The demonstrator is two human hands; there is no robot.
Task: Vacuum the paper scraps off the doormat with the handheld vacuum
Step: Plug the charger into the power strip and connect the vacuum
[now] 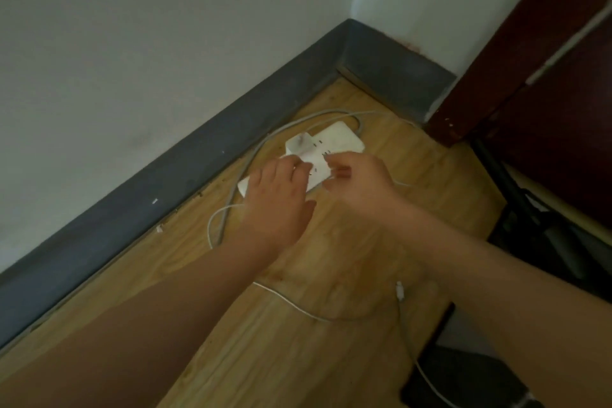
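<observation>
White plastic sits under both hands: the left hand (276,190) presses on the power strip (318,156), fingers fairly straight, while the right hand (356,180) pinches a small reddish plug (342,172) over its sockets. A white charger (299,144) sits plugged in at 11 o'clock from the grip. White cable (291,303) loops over the wooden floor (265,358) toward 6 o'clock. No doormat, scraps or vacuum are in view, so I judge the vacuuming itself not yet begun.
</observation>
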